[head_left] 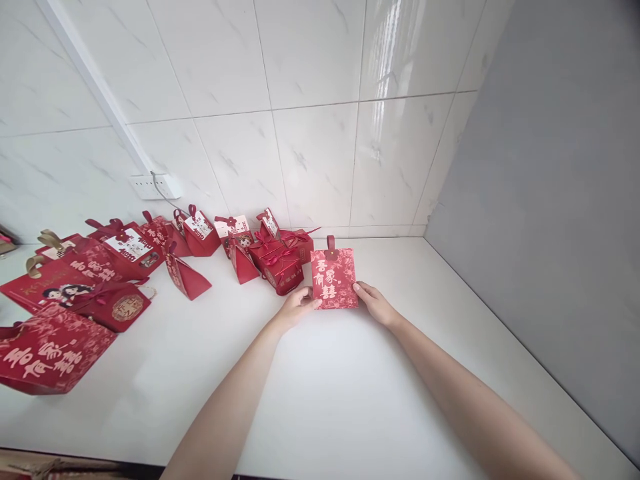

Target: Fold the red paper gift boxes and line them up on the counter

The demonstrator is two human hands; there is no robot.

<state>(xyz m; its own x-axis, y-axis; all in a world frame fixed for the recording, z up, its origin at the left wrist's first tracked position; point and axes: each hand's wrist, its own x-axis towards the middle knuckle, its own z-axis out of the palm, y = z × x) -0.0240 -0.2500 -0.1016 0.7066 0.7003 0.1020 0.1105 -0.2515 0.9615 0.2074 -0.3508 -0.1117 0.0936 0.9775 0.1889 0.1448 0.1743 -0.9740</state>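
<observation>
Between my two hands is a red gift box with pale Chinese lettering, a floral print and a small dark red loop handle on top. Its printed front faces me. My left hand grips its lower left corner, thumb on the front. On the right edge, my right hand pinches it with the thumb in front and fingers behind. Just left of it sits a cluster of red boxes tied with ribbon bows. The back of the held box is hidden.
More red gift boxes and bags crowd the left side, among them a large lettered bag, a bag with a cartoon couple and a triangular box. A tiled wall with a socket stands behind; a grey panel bounds the right.
</observation>
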